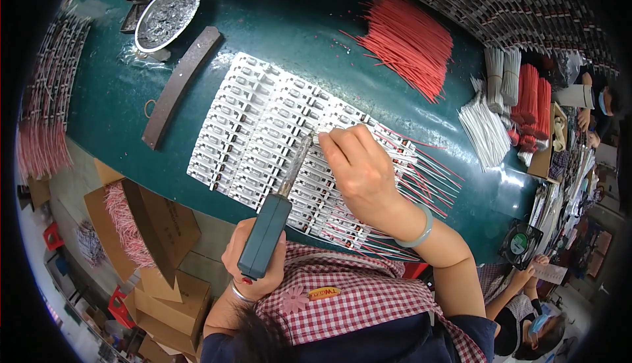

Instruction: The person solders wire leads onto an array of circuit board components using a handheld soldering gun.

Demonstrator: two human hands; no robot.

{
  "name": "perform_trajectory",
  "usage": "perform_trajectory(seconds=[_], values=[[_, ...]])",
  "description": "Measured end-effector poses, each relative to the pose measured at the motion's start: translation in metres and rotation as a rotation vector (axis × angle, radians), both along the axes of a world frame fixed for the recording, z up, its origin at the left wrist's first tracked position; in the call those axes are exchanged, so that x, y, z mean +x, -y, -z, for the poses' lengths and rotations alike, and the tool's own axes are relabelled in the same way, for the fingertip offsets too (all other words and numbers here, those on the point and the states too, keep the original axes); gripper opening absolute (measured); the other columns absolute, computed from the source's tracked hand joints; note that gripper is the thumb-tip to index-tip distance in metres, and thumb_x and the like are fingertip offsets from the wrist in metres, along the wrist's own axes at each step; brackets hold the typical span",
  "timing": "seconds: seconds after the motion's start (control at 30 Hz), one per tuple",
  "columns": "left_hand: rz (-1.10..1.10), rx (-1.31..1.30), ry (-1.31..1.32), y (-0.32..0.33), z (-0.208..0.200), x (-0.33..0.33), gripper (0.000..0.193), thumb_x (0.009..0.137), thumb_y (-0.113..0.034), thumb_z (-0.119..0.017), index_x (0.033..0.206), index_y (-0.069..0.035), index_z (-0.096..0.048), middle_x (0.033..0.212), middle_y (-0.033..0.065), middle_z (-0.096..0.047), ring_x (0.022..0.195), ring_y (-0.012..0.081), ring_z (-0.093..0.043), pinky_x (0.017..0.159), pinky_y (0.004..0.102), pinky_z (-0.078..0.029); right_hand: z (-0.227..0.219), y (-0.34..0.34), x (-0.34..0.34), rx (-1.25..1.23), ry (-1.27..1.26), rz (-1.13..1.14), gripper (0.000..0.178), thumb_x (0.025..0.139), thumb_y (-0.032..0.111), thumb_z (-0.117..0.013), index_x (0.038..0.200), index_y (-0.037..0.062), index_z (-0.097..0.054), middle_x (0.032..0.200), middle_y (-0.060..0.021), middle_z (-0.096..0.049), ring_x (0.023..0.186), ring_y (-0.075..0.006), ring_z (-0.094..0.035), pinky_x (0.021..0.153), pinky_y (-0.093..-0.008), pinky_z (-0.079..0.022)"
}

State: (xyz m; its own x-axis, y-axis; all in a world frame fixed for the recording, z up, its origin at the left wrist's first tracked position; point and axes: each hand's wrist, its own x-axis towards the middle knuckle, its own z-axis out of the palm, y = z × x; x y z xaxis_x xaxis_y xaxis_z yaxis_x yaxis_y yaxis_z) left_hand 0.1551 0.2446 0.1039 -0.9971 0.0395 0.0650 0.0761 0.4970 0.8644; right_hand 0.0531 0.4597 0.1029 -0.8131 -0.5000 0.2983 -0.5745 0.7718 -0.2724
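Note:
My left hand (253, 264) grips the teal handle of a soldering iron (268, 231), whose metal tip reaches up to the white circuit boards (263, 132) laid in rows on the dark green table (289, 27). My right hand (359, 169), a pale green bangle on its wrist, pinches a thin white wire (320, 130) against a board right beside the iron's tip. Red and white wires (428, 172) stick out from the boards on the right.
A heap of red wires (408, 37) lies at the back, white wire bundles (484, 126) at the right. A metal dish (166, 15) and a long brown bar (179, 85) sit at the left. Cardboard boxes (158, 258) stand below left. Other people sit at the right.

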Motion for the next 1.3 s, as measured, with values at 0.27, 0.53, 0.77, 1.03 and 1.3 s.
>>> perform_trajectory(seconds=[0.27, 0.53, 0.77, 1.03, 1.3], values=[[0.003, -0.003, 0.018, 0.008, 0.006, 0.013, 0.020, 0.080, 0.001, -0.076, 0.098, 0.001, -0.070, 0.097, 0.0159, -0.068, 0.078, 0.0315, -0.070, 0.067, 0.0341, -0.056, 0.000, 0.000, 0.000, -0.007, 0.008, -0.001, 0.039, 0.069, 0.003, -0.063, 0.105, -0.0110, -0.065, 0.095, -0.0126, -0.060, 0.088, -0.0248, -0.057, 0.066, -0.0323, -0.054], [-0.027, -0.020, 0.017, 0.011, 0.007, 0.015, 0.023, 0.079, -0.002, -0.076, 0.102, 0.002, -0.071, 0.098, 0.0181, -0.069, 0.082, 0.0347, -0.071, 0.071, 0.0365, -0.058, -0.003, 0.001, 0.001, 0.000, 0.018, 0.013, 0.038, 0.070, 0.003, -0.063, 0.105, -0.0100, -0.066, 0.095, -0.0117, -0.060, 0.088, -0.0241, -0.057, 0.067, -0.0315, -0.054], [-0.044, 0.050, 0.060, 0.008, 0.009, 0.011, 0.025, 0.079, 0.000, -0.076, 0.103, 0.003, -0.071, 0.099, 0.0195, -0.070, 0.083, 0.0341, -0.072, 0.073, 0.0359, -0.058, -0.005, -0.002, 0.000, -0.045, -0.030, 0.012, 0.039, 0.069, 0.003, -0.064, 0.106, -0.0092, -0.066, 0.093, -0.0108, -0.059, 0.087, -0.0239, -0.057, 0.066, -0.0326, -0.053], [-0.052, 0.069, 0.034, 0.000, 0.005, 0.000, 0.022, 0.080, 0.003, -0.075, 0.102, 0.004, -0.070, 0.100, 0.0187, -0.070, 0.082, 0.0317, -0.072, 0.072, 0.0344, -0.058, 0.002, -0.007, -0.006, -0.021, -0.021, 0.039, 0.038, 0.069, 0.003, -0.065, 0.105, -0.0085, -0.066, 0.091, -0.0107, -0.059, 0.085, -0.0241, -0.058, 0.067, -0.0324, -0.052], [0.005, 0.020, -0.011, -0.003, -0.002, -0.010, 0.021, 0.079, 0.004, -0.075, 0.099, 0.003, -0.071, 0.096, 0.0160, -0.069, 0.077, 0.0299, -0.070, 0.067, 0.0327, -0.056, -0.002, -0.005, -0.005, -0.030, 0.056, 0.057, 0.041, 0.070, -0.001, -0.065, 0.110, -0.0084, -0.066, 0.099, -0.0139, -0.063, 0.085, -0.0279, -0.060, 0.070, -0.0359, -0.054]])
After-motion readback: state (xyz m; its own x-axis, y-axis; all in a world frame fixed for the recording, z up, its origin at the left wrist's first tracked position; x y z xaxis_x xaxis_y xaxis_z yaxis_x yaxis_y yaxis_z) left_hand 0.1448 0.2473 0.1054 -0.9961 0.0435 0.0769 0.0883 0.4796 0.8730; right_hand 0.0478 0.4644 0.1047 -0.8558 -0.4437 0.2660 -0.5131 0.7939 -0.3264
